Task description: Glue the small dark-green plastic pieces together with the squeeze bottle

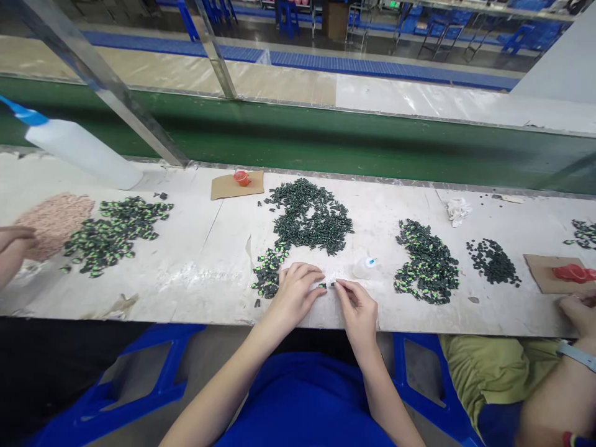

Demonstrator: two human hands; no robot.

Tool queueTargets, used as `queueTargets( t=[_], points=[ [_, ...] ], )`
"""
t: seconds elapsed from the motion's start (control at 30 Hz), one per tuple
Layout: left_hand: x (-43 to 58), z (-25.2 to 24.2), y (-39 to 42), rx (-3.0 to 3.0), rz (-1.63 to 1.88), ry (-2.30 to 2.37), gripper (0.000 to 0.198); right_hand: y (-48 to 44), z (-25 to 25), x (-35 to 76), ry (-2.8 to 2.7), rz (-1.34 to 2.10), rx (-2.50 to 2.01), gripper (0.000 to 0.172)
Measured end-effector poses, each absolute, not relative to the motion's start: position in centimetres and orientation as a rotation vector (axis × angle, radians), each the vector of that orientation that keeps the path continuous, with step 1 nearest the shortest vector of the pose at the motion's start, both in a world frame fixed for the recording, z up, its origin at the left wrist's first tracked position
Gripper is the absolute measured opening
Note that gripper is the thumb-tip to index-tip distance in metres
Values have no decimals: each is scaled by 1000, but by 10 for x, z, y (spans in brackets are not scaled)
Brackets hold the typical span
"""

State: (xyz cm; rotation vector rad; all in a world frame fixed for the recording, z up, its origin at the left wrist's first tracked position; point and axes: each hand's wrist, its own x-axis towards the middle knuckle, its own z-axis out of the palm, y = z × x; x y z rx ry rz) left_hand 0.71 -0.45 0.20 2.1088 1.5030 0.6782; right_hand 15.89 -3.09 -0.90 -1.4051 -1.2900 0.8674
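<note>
Dark clips we are pinching in left hand and right hand are risking slipping into the near pile.

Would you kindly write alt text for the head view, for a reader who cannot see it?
A person's left hand and right hand pinch small dark parts together at the edge of a white workbench. Heaps of dark green parts lie behind, and a co-worker's hand rests at the right.
</note>
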Motion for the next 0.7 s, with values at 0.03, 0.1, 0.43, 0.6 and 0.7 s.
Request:
queueTargets(
  t=[0.03, 0.1, 0.43, 0.6, 0.7],
  points=[
    [8, -2, -6, 2124, 679, 1534, 13, -31, -10, 159, -1281, 873, -1422, 14],
    [10, -7, -8, 2137, 688, 1564, 12, -32, -11, 159, -1276, 901, -1435, 14],
    [14, 9, -11, 2020, 702, 1445, 16, -35, -4, 155, -1117, 1124, -1379, 16],
    [14, 16, -15, 1948, 797, 1414, 16, -36, 4, 156, -1100, 1088, -1323, 12],
    [14, 22, -17, 1872, 897, 1380, 15, -37, 7, 157, -1123, 1008, -1261, 8]
  ],
)
